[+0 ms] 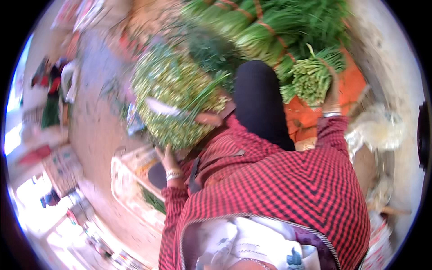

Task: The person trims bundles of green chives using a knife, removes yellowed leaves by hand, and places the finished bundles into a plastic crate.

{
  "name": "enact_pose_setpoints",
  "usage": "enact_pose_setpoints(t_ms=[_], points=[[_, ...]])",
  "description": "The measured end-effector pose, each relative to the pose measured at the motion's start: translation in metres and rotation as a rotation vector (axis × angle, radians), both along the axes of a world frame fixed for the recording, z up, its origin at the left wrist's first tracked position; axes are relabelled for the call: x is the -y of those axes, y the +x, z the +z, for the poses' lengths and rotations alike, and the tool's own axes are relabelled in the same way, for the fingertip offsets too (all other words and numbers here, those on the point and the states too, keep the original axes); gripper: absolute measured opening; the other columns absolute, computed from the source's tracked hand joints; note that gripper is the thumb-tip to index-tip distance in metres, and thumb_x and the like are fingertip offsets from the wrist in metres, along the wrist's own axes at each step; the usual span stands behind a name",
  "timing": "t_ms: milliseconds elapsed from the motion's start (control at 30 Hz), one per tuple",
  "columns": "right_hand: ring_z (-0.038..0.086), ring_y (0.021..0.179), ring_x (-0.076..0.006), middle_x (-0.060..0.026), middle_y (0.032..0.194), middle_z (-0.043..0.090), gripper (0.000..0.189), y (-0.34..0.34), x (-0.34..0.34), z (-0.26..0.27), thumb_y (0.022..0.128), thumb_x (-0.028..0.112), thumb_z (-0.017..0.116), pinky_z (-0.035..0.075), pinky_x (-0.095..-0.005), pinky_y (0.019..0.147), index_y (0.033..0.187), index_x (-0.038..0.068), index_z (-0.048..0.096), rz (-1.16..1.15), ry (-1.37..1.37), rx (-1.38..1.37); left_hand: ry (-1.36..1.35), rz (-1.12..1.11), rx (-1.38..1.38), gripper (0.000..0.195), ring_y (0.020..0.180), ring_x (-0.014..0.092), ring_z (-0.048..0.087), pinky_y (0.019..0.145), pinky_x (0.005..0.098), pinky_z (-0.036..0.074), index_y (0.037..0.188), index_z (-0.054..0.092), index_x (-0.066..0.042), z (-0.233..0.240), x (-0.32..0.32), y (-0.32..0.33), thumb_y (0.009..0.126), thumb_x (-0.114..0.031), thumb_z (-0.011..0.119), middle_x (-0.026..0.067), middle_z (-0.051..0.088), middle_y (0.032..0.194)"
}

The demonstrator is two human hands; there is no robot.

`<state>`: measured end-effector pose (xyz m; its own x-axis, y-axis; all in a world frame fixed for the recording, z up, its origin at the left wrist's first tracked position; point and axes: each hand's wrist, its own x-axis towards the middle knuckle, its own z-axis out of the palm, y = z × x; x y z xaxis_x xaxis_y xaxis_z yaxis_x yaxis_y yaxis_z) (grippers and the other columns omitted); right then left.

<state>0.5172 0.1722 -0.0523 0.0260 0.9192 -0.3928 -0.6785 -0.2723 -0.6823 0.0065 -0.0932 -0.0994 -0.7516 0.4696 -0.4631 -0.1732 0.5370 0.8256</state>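
Note:
My right hand (333, 90) is wrapped around the side of a bundle of green leafy stems (311, 82), its pale cut ends facing me. The bundle is above an orange sheet (351, 76). My left hand (167, 161) has its fingers spread at the near edge of a big heap of yellow-green trimmings (172, 81), and I see nothing held in it. On that heap lies a knife with a broad blade (163, 107) and a brown handle (208, 118). A few long green stalks (206, 96) cross it.
Large green bundles tied with orange bands (270, 28) lie at the top. Dark green leaves (212, 49) spread beside the heap. A pale crate (130, 172) stands at the left, clear plastic bags (378, 130) at the right. People (54, 76) are far off, blurred.

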Motion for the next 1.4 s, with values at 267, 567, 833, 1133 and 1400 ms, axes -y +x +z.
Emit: enact_pose_setpoints(t_ms=[267, 567, 833, 1133, 1400], points=[[0.065, 0.095, -0.0185, -0.0113, 0.110, 0.065, 0.052, -0.208, 0.010, 0.158, 0.080, 0.020, 0.076, 0.051, -0.0332, 0.085, 0.123, 0.000, 0.053, 0.564, 0.870, 0.751, 0.457, -0.208, -0.563, 0.032, 0.119, 0.020, 0.053, 0.103, 0.0317, 0.039, 0.122, 0.060, -0.001, 0.048, 0.000, 0.032, 0.090, 0.002, 0.059, 0.0091, 0.058, 0.126], [0.052, 0.118, -0.0231, -0.0052, 0.115, 0.060, 0.039, -0.414, 0.111, 0.036, 0.086, 0.020, 0.053, 0.031, -0.0434, 0.108, 0.125, 0.019, 0.055, 0.843, 2.019, 1.505, 0.440, -0.469, -0.917, 0.023, 0.093, 0.027, 0.068, 0.080, 0.0333, 0.053, 0.105, 0.067, -0.004, 0.119, 0.021, 0.058, 0.084, 0.003, 0.062, 0.0130, 0.070, 0.100], [0.061, 0.085, -0.0303, -0.0114, 0.082, 0.060, 0.016, -0.322, 0.088, 0.043, 0.086, 0.023, 0.059, 0.049, -0.0425, 0.075, 0.086, 0.007, 0.064, 0.718, 1.233, 1.220, 0.251, -0.518, -1.086, 0.044, 0.113, 0.028, 0.059, 0.095, 0.0385, 0.047, 0.118, 0.063, -0.006, 0.115, -0.016, -0.004, 0.078, -0.019, 0.077, 0.0126, 0.063, 0.120], [0.064, 0.094, -0.0379, -0.0218, 0.102, 0.065, 0.043, -0.323, 0.063, -0.007, 0.083, 0.038, 0.060, 0.049, -0.0437, 0.086, 0.103, 0.000, 0.060, 1.352, 0.737, 1.499, -0.201, -0.853, -0.778, 0.118, 0.120, 0.036, 0.054, 0.096, 0.0396, 0.047, 0.149, 0.023, -0.001, 0.105, -0.109, 0.002, 0.059, -0.049, 0.084, 0.0215, 0.055, 0.131], [0.063, 0.090, -0.0403, -0.0227, 0.096, 0.065, 0.040, -0.291, 0.057, 0.028, 0.083, 0.034, 0.061, 0.050, -0.0463, 0.081, 0.110, 0.004, 0.057, 1.004, 0.728, 1.289, -0.309, -0.667, -1.003, 0.119, 0.115, 0.037, 0.055, 0.094, 0.0415, 0.047, 0.146, 0.027, 0.002, 0.093, -0.095, 0.010, 0.056, -0.048, 0.087, 0.0213, 0.054, 0.129]])
